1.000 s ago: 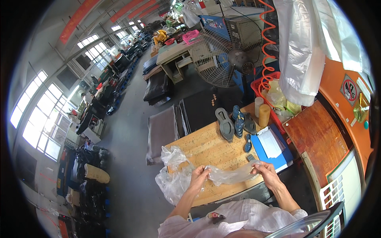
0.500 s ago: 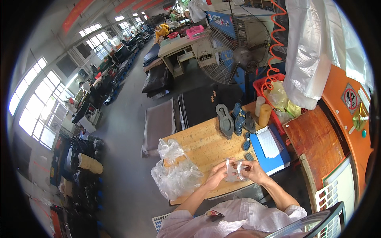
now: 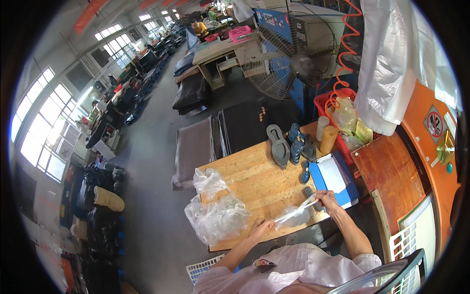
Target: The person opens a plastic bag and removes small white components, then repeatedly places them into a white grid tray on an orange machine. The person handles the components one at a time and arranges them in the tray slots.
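Clear plastic bag drawn out slantwise between two pinching hands

Half a second ago the hands sit close together with the plastic bunched between them; now they are well apart, and the clear bag (image 3: 295,213) has its upper part pulled into a narrow whitish strand. The left hand (image 3: 263,226) has moved nearer and to the left, the right hand (image 3: 327,200) farther and to the right. Each grasps one end of the strand between thumb and fingers.

The bag is above the near right part of the wooden table (image 3: 259,181), its looser, see-through body below the strand; whether that body touches the wood cannot be told. The left hand is close to the table's near edge, and the right overlaps the near left corner of the blue folder (image 3: 319,179) in view. The widest stretch of visible wood runs from the heap of clear plastic (image 3: 218,220) at the left edge to the grey sole (image 3: 279,147) at the far right. On the right, room is tighter, with a small dark block (image 3: 308,192) just beyond the strand.

The strand's long axis slants from near left to far right.
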Demonstrator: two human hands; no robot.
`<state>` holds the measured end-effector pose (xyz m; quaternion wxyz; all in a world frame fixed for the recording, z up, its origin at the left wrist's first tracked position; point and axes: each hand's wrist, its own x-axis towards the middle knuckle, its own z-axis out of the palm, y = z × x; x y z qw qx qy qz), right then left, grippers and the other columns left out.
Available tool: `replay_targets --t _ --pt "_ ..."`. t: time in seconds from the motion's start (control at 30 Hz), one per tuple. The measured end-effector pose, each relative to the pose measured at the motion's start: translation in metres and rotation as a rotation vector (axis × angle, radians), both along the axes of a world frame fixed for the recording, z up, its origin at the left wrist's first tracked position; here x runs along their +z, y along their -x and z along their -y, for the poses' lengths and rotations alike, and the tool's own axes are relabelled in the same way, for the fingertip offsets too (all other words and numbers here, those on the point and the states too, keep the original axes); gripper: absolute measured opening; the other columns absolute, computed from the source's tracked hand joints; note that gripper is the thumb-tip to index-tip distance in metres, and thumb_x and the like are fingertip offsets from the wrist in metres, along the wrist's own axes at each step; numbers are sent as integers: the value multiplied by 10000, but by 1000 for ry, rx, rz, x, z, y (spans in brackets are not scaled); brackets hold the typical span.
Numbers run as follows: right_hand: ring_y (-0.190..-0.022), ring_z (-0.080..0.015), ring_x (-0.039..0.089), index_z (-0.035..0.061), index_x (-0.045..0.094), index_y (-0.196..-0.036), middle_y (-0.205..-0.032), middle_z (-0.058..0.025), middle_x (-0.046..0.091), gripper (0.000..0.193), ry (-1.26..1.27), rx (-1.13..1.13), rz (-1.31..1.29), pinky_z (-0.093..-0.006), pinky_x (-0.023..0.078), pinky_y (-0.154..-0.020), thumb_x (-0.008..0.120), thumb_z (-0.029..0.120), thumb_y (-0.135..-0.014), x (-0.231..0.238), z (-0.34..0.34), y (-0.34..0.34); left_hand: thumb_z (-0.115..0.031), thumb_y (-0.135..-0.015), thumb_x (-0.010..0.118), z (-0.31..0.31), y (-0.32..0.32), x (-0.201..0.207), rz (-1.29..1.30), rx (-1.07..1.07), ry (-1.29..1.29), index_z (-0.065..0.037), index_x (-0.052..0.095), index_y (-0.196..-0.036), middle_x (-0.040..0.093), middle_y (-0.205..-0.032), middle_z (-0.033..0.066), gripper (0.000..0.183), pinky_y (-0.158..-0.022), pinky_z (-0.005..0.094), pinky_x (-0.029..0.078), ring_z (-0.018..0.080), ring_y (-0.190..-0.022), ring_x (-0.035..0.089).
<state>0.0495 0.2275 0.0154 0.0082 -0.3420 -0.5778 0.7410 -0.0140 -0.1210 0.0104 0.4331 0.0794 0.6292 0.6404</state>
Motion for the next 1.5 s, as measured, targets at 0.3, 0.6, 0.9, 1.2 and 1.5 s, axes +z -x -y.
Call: replay_targets --t 0.3,0.6,0.9,1.2,1.5 --pt "-614 -93 588 -19 713 -913 -749 -64 714 66 -5 247 -117 -247 441 -561 706 47 -918 21 29 -28 -144 -1055 506 -30 -9 23 287 299 -580 16 605 -1310 697 -1217 171 317 -1120 450 469 309 -1184 663" --pt "-675 -23 545 -44 706 -1086 -804 8 686 160 -135 460 -264 -205 407 -584 689 82 -989 112 76 -42 1 -1043 594 -93 -21 47 -309 -29 -151 48 611 -1376 705 -1111 47 337 -859 273 555 102 -982 659" --pt "-665 -40 461 -36 705 -879 -708 38 574 142 -385 403 -255 -265 410 -575 686 78 -963 58 85 -41 -102 -976 704 -111 -34 50 -475 234 10 34 769 -1095 766 -1075 84 192 -808 280 573 129 -946 709" --pt "-499 -82 525 27 730 -928 -661 -8 627 78 44 -181 73 -243 392 -453 685 81 -961 -45 12 -18 -149 -964 578 -43 -66 28 -32 383 -135 8 618 -816 680 -942 122 219 -938 363 495 210 -980 637" --pt "-754 -182 721 -74 692 -1142 -914 -133 747 303 -8 530 -219 -320 615 -731 505 156 -1077 46 71 -21 -248 -779 874 -96 -45 -20 -729 163 290 -8 577 -1382 694 -1205 237 714 -891 437 570 353 -1003 713"
